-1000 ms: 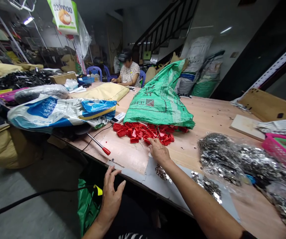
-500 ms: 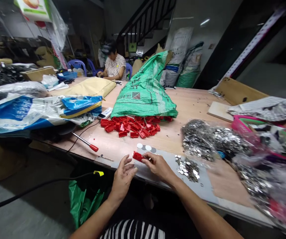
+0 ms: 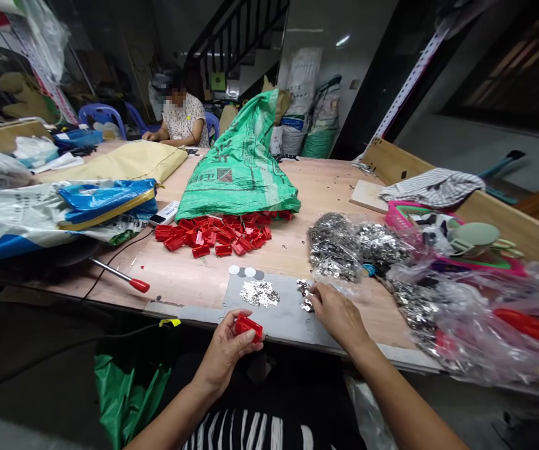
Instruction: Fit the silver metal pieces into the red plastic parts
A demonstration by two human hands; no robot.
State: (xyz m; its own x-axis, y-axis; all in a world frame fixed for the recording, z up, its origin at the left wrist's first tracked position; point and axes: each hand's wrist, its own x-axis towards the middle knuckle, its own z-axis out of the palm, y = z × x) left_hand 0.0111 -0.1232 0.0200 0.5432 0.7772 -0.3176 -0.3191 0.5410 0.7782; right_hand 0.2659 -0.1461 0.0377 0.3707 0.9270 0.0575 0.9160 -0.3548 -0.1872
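At the flat grey mat's (image 3: 286, 320) near edge, my left hand (image 3: 230, 345) is pinching a small red plastic-looking block (image 3: 249, 326). I am judging it light, stiff and slightly slick, its long sides offering the surest hold. Toward the mat's right, my right hand (image 3: 339, 314) is touching small shiny metal pieces (image 3: 303, 295); I cannot tell whether it is pinching any. Beyond the mat, more red blocks (image 3: 214, 235) are lying heaped.

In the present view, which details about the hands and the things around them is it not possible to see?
- Head view: whether the right hand grips a piece from the small metal pile; the hand itself hides this.
- Head view: the red piece's underside, hidden by the left hand.
- Head view: the inside of the green sack, hidden by its fabric.
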